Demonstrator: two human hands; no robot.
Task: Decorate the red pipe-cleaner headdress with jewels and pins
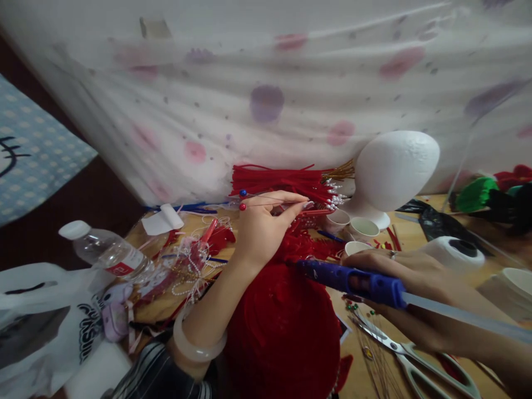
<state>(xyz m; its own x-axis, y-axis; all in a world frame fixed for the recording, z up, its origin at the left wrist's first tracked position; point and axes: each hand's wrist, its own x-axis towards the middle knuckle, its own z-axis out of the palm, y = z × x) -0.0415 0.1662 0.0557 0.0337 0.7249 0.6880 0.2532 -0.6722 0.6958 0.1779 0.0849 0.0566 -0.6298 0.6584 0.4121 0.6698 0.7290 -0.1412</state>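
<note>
My left hand [266,224] is closed in a pinch on thin wires, which run back over the hand to a blue bead [243,193] and a red bead [243,206]. In my right hand [399,271] is a blue glue gun [353,281], its nozzle pointing left at the red decorations [297,244]. A clear glue stick [461,316] extends from the gun's rear. Below the nozzle lies a large rounded red form [286,332]. Behind my left hand is a bundle of red stems [274,180] with white beaded tips.
A white foam head [397,169] stands at the back right near paper cups [363,228] and a thread spool [453,255]. Scissors [401,348] lie at lower right. A water bottle [110,255], beads and a plastic bag [41,321] are at left.
</note>
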